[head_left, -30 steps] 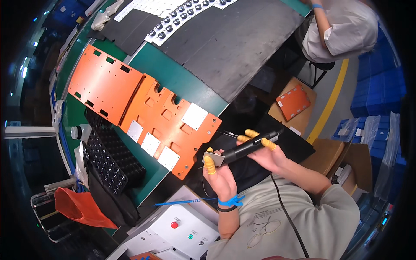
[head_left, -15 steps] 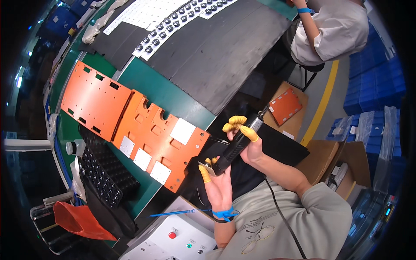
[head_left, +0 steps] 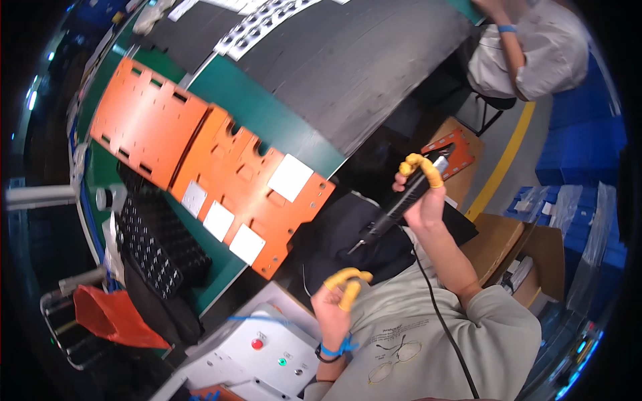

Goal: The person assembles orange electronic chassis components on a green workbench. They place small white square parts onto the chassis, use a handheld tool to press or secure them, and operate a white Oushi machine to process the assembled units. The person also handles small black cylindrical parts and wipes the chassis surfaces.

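My right hand [head_left: 426, 200], with yellow finger cots, grips a black electric screwdriver [head_left: 400, 206]. Its thin bit points down and left, over dark cloth, and a black cord trails toward my lap. Lower and to the left, my left hand [head_left: 334, 306] has its yellow-capped fingers curved and apart, with nothing visible between them. A blue wrist strap [head_left: 340, 347] circles that wrist. On the green bench, an orange panel [head_left: 257, 187] with cutouts carries several white square plates, one of them a larger plate [head_left: 290, 178]. Beside it lies a second orange panel [head_left: 148, 123].
A black tray of pockets [head_left: 157, 247] leans along the bench's left. A white control box [head_left: 271, 351] with a red button stands near my left arm. Black matting [head_left: 341, 67] covers the far bench. A co-worker [head_left: 545, 57] sits far right; cardboard boxes [head_left: 498, 240] stand at right.
My left hand has dropped away from the screwdriver's tip end, and the small flat piece seen in it no longer shows. The screwdriver has moved right, its bit now exposed. The view has shifted slightly.
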{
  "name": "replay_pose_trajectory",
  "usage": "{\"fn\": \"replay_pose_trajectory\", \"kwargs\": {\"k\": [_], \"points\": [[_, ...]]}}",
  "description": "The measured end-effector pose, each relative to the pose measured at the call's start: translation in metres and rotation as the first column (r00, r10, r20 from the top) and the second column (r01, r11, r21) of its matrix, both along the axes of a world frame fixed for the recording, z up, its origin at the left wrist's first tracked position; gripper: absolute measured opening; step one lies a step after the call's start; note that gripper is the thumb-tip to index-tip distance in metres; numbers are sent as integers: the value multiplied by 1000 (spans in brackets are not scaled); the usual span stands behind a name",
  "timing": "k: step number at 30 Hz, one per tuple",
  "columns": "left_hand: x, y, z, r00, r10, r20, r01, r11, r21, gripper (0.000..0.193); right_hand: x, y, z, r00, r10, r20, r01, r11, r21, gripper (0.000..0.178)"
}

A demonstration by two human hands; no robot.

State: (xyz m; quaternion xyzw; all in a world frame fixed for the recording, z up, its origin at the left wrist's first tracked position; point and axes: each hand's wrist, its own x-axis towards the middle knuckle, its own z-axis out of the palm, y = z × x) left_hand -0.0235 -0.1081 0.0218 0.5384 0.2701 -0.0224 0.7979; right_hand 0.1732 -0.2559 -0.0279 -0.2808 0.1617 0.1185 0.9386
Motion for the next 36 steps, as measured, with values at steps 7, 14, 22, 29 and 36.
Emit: {"fn": "replay_pose_trajectory", "kwargs": {"k": [7,14,22,29,36], "points": [[8,29,-42,974,203,-100,-130,864,487,23,-18,-3,-1,967,197,160,-210,975,71,24],[-4,39,-55,954,69,-292,166,687,708,22,-10,24,-4,981,146,124,-143,989,-32,23],[-2,26,-50,947,103,-305,88,829,552,21,-12,50,-2,983,136,122,-128,989,-71,22],[2,23,-48,934,96,-344,133,801,584,18,-16,54,-4,967,181,177,-165,981,-102,21],[5,23,-49,954,113,-277,85,786,612,15,-16,55,-5,963,195,185,-180,979,-94,18]]}}
